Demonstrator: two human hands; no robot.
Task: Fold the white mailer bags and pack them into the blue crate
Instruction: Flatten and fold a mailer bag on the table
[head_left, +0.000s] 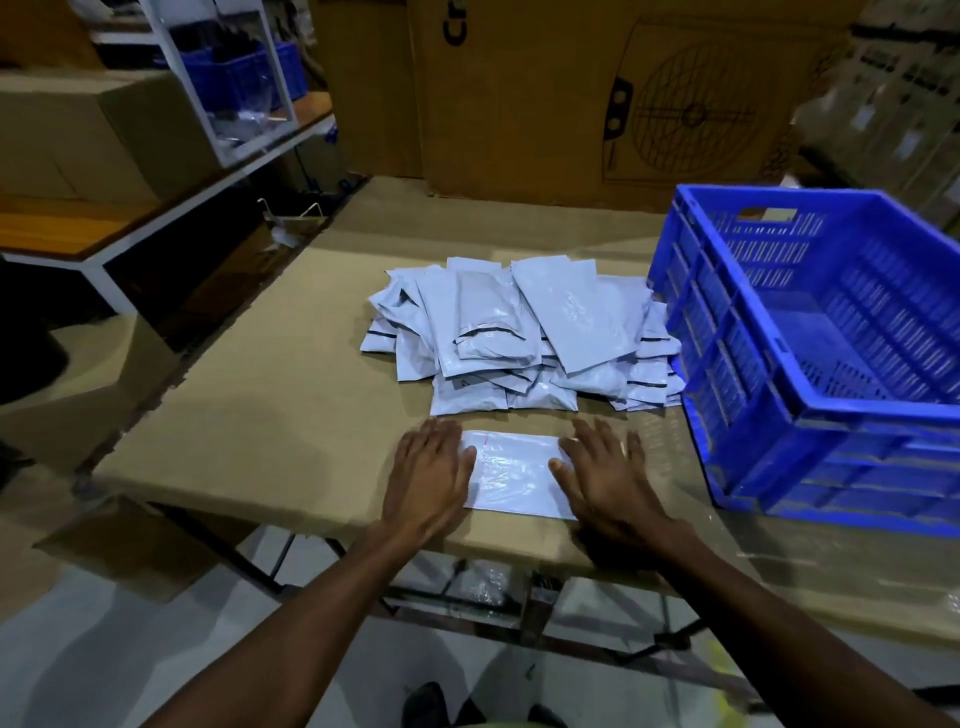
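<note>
Floor: pale, smooth, seen under the near edge of the tabletop, with dark metal table legs crossing it.
Left hand (431, 470): flat, palm down, fingers straight and together, pressing the left end of the single bag; no pinching grip.
Right hand (605, 475): flat, fingers spread and straight, pressing the right end of the same bag, thumb lying on the plastic.
Single mailer bag (514, 475): white, glossy, slightly wrinkled plastic rectangle; lies flat near the front edge of the tabletop between the two hands; long axis runs left to right; its ends are hidden under the palms.
Tabletop (270, 395): covered in brown cardboard sheets, matt and flat.
Pile of mailer bags (524, 332): just behind the single bag, loose and overlapping; white plastic rectangles, some with a dark strip at one end; most lie with the long axis running away from the person, fanned at slight angles; the right side of the pile touches the crate wall.
Blue crate (737, 343): right of the pile and hands, rigid plastic with slotted walls and a handle cut-out; stands upright on the tabletop; what shows of its inside holds no bags.
Large cardboard box (597, 98): stands behind the tabletop, printed with a fan grille drawing.
Shelf (156, 208): far left, white frame with wooden top, carrying brown boxes and another blue bin (244, 73).
</note>
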